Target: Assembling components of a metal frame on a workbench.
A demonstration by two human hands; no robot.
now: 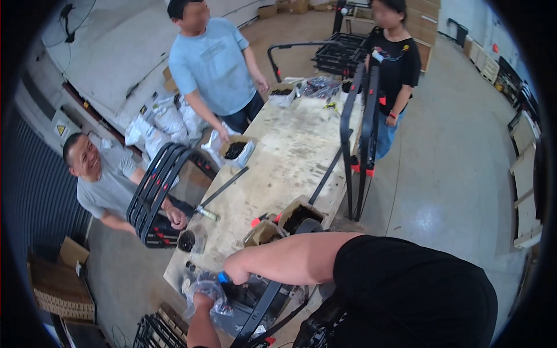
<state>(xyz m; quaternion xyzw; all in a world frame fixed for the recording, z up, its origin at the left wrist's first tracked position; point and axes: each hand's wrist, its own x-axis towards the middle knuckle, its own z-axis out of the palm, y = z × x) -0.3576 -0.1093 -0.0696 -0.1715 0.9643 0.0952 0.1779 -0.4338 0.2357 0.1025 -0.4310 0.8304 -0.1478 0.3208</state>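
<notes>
My left hand [203, 300] reaches into a clear plastic bag [216, 294] of small parts at the near end of the table; its fingers are hidden by the plastic. Just to the right, my right hand [236, 269] is closed, with a small blue object [223, 277] at its fingertips, too small to name. Below my right forearm, a black metal bar [259, 313] lies slantwise across the table's near corner. Small round black pieces [190, 266] sit beyond the bag.
Bins of dark parts [300, 217] and a tub [187, 240] stand on the wooden table [272, 156]. A hammer [207, 213] lies near its left edge. Black frames [360, 127] lean at the right edge. One person [110, 185] holds frames; two others [212, 69] [394, 69] stand farther off.
</notes>
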